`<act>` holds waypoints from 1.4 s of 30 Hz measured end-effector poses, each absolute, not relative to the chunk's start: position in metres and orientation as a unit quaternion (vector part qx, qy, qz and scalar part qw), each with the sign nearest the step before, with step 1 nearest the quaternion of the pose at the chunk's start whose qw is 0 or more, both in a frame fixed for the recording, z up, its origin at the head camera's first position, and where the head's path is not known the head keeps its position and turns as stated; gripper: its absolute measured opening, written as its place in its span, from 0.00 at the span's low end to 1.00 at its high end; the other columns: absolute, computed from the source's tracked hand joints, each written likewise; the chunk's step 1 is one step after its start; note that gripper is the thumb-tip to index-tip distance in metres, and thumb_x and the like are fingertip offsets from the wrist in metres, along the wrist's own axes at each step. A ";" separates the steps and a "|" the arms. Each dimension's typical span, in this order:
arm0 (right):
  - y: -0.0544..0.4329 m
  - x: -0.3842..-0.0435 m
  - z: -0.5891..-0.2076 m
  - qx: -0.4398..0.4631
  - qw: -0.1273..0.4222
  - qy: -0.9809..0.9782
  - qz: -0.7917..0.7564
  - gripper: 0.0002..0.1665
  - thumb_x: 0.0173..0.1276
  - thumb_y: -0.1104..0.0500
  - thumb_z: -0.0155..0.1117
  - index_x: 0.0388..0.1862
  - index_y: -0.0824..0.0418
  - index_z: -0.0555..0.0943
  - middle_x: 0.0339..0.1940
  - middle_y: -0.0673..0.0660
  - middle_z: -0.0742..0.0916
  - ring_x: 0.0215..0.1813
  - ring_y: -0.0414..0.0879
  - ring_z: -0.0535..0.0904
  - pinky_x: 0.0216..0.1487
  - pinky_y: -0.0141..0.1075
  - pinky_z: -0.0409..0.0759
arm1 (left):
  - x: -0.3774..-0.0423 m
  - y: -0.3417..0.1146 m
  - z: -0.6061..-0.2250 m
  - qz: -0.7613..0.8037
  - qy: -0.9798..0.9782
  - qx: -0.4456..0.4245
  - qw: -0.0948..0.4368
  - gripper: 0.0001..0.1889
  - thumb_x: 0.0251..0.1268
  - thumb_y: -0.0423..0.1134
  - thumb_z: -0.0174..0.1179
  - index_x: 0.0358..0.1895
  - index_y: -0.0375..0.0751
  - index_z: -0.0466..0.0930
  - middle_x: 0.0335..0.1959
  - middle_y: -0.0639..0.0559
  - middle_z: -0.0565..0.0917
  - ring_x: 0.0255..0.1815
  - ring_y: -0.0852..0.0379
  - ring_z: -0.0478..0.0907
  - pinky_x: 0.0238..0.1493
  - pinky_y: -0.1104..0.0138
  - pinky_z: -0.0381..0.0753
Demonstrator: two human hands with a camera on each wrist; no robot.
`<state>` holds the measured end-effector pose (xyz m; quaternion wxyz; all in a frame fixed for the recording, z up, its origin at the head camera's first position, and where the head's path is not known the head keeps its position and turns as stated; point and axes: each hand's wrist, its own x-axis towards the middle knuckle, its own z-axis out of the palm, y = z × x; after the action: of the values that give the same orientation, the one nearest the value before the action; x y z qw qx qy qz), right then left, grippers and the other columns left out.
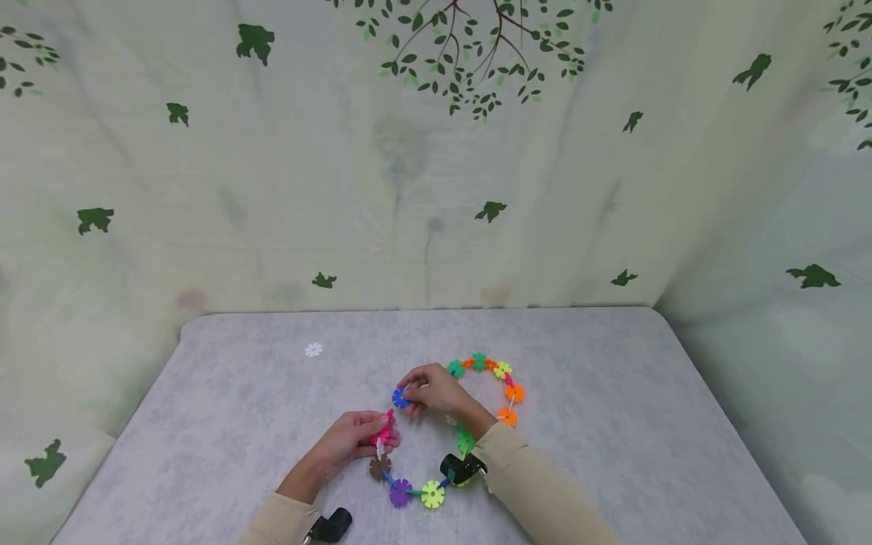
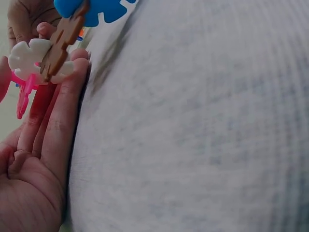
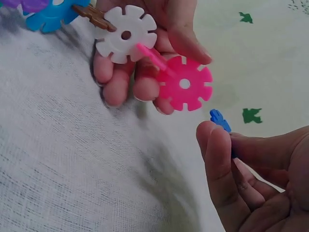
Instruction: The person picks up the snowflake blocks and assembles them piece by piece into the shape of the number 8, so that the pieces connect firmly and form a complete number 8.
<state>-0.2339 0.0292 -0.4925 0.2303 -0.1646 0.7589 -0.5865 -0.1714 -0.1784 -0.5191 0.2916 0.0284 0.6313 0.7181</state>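
Observation:
My left hand (image 1: 349, 437) grips the end of a chain of slotted plastic discs, with the thumb over a pink disc (image 3: 193, 94). A second pink piece, edge-on, links that disc to a white disc (image 3: 126, 43), which lies against the fingers. Beyond it the chain runs on through a brown disc (image 1: 379, 468), a purple disc (image 1: 400, 493) and a yellow disc (image 1: 432, 495). My right hand (image 1: 436, 390) pinches a loose blue disc (image 3: 219, 120) between thumb and forefinger, edge-on in the right wrist view. A small space separates the blue disc from the pink one.
The chain curves round to the right, under my right forearm, past a green disc (image 1: 466, 439) and orange discs (image 1: 515, 393) to green ones (image 1: 480, 361) at the back. A single white disc (image 1: 313, 350) lies at the table's back left. A printed cloth hangs behind.

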 end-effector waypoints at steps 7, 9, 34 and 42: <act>0.024 -0.229 -0.498 -0.178 0.226 0.766 -0.574 0.08 0.68 0.71 0.58 0.43 0.70 0.82 0.25 0.60 0.85 0.23 0.45 0.83 0.29 0.36 0.84 | -0.170 -0.179 -0.520 0.717 0.631 0.030 0.296 0.20 0.76 0.39 0.49 0.54 0.19 0.70 0.42 0.42 0.86 0.42 0.55 0.85 0.46 0.64 0.83; 0.023 -0.229 -0.497 -0.174 0.224 0.767 -0.575 0.08 0.68 0.71 0.58 0.43 0.70 0.82 0.24 0.60 0.85 0.23 0.45 0.83 0.30 0.36 0.84 | -0.170 -0.179 -0.520 0.718 0.631 0.026 0.294 0.21 0.76 0.39 0.49 0.54 0.19 0.70 0.41 0.42 0.86 0.42 0.55 0.85 0.46 0.63 0.83; 0.011 -0.229 -0.501 -0.162 0.238 0.735 -0.614 0.06 0.64 0.76 0.59 0.39 0.77 0.80 0.25 0.67 0.86 0.18 0.40 0.79 0.26 0.32 0.82 | -0.168 -0.173 -0.521 0.702 0.674 0.029 0.230 0.19 0.75 0.35 0.49 0.52 0.14 0.71 0.37 0.38 0.87 0.35 0.57 0.85 0.41 0.64 0.84; 0.020 -0.233 -0.501 -0.171 0.252 0.754 -0.582 0.07 0.64 0.73 0.61 0.40 0.74 0.83 0.23 0.59 0.86 0.20 0.41 0.79 0.27 0.33 0.82 | -0.170 -0.170 -0.513 0.651 0.722 0.017 0.234 0.21 0.73 0.42 0.53 0.48 0.19 0.76 0.30 0.48 0.85 0.31 0.61 0.82 0.36 0.67 0.84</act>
<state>-0.2330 0.0198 -0.5008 0.2517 -0.1709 0.7540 -0.5822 -0.1697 -0.1699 -0.5132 0.2342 0.0167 0.7216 0.6513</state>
